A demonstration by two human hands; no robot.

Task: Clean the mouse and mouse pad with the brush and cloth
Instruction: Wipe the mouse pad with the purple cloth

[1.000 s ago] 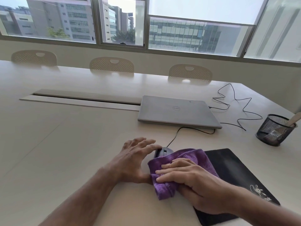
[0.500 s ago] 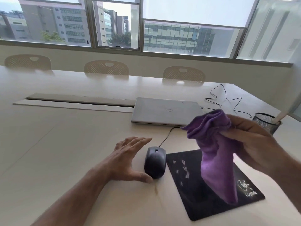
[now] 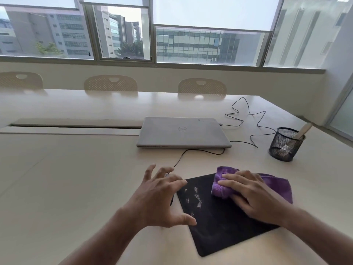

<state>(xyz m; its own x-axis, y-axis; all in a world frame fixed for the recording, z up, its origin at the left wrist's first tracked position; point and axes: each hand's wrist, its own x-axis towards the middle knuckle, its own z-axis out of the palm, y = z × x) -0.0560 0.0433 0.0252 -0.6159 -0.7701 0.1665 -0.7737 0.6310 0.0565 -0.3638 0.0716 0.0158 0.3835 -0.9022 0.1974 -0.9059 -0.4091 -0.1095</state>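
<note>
1. Right hand (image 3: 256,196), lower right of centre: palm down, fingers straight and together, pressing flat on the purple cloth (image 3: 275,186). No curl round the fabric visible.
2. Cloth lies bunched on the upper right part of the black mouse pad (image 3: 219,226); its right edge runs past the pad's right side. A rolled fold sticks out under the fingertips towards frame centre.
3. Mouse pad sits skewed on the pale table (image 3: 66,178), one corner pointing at the lower frame edge. Pale smudgy marks on its left portion, bare of the cloth.
4. Left hand (image 3: 162,197), centre of frame: fingers spread and arched, thumb stretched out towards the pad's left edge. It covers the mouse (image 3: 172,200) almost wholly; only a dark sliver shows under the palm, just left of the pad. Whether the fingers actually clasp the mouse: cannot tell.
5. Mouse cable (image 3: 181,155) runs from under the left fingers up to the closed grey laptop (image 3: 181,132), above centre.
6. Right edge of frame: black mesh pen cup (image 3: 284,146) with a pale handle (image 3: 304,131) leaning out of it; could be the brush, head hidden in the cup.
7. Second thin cable (image 3: 248,111) zigzags on the table between laptop and cup.
8. Top of frame: three chair backs (image 3: 110,83) behind the table, windows above.
</note>
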